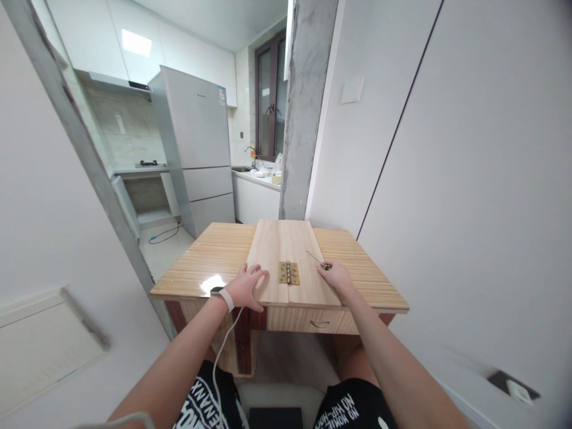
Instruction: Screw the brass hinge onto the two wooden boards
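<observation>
Two pale wooden boards, the left board (268,250) and the right board (306,244), lie side by side on a striped wooden desk (214,250). A brass hinge (289,273) sits across their seam, with screws in its leaves. My left hand (246,286) rests on the near left edge of the left board, fingers spread. In my right hand (337,276) is a screwdriver (327,266) with a dark and yellow handle, held over the right board. Its thin shaft points up and left, and the tip is apart from the hinge.
A drawer (319,322) with a metal handle is under the desk's front edge. A white cable (218,357) hangs by my left wrist. Walls stand close on both sides. Beyond the desk are a grey fridge (205,137) and a sink counter (257,190).
</observation>
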A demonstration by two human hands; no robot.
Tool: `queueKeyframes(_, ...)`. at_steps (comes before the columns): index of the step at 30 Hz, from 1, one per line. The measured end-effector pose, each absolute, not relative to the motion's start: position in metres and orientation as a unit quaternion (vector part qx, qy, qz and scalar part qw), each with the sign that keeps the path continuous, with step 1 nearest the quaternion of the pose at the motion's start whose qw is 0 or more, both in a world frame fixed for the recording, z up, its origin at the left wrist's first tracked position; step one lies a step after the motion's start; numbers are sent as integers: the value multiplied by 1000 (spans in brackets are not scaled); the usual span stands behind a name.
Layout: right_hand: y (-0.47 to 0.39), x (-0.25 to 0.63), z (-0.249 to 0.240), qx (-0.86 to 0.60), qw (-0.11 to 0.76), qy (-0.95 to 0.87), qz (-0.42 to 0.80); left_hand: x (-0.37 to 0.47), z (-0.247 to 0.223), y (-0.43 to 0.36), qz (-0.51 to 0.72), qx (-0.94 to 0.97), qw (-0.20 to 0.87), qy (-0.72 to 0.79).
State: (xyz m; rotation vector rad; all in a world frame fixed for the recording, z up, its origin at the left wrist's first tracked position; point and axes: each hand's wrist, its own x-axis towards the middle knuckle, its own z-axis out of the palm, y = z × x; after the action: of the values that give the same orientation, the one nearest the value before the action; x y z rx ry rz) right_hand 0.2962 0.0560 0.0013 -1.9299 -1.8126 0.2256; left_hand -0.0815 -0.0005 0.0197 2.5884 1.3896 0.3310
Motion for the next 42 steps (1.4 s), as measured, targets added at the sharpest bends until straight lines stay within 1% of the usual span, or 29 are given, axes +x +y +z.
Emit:
queueKeyframes(7,59,296,-7,-702,231,-669,74,-85,9,4,118,869,93,472)
queueKeyframes(12,57,296,-10,-684,228,-689,67,-85,15,6,113,863,116,479)
queueKeyframes(15,53,294,-8,-682,228,-693,54,-76,19,13,147,848,102,498)
queueKeyframes(19,46,288,-3,-700,234,-675,3,-59,12,27,209,837,47,504)
queueKeyframes(23,41,282,6,-684,263,-680,-20,-45,-1,42,254,820,59,510)
queueKeyframes(26,39,276,20,-669,287,-686,0,-34,-5,51,277,814,59,507)
queueKeyframes(30,35,262,55,-625,283,-727,39,-22,-6,58,267,822,55,499)
queueKeyframes(33,31,247,86,-602,329,-725,67,-18,-7,57,254,823,49,506)
queueKeyframes(35,29,236,105,-591,358,-721,53,-18,-7,54,258,824,37,502)
queueKeyframes(37,31,226,119,-584,367,-722,48,-18,-8,51,263,826,31,498)
queueKeyframes(40,37,212,130,-570,370,-733,17,-19,-8,48,260,826,33,499)
queueKeyframes(42,41,204,130,-552,355,-754,0,-19,-8,47,262,824,30,502)
